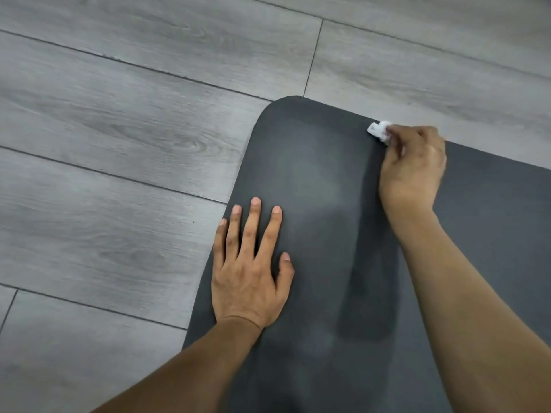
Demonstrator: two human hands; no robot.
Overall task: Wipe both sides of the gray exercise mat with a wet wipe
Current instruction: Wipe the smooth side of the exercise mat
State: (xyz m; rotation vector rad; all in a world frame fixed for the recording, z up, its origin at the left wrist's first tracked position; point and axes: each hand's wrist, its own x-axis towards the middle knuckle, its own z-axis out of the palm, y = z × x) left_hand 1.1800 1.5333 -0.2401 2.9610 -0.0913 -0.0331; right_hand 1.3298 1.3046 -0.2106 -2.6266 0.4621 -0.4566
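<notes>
Gray exercise mat (313, 180): dark, matte, flat, rounded corner showing, darker streak near centre. Wet wipe (378, 130): white, crumpled small, touching mat at far edge, partly hidden.

Our left hand (249, 272) lies flat, palm down, its fingers straight and spread, the thumb out to the side. Its forearm comes up from the lower left. Our right hand (413, 168) is farther forward, knuckles up, its fingers curled under and pinching a wipe (378, 130) at the fingertips. The right forearm runs back toward the lower right corner.
</notes>
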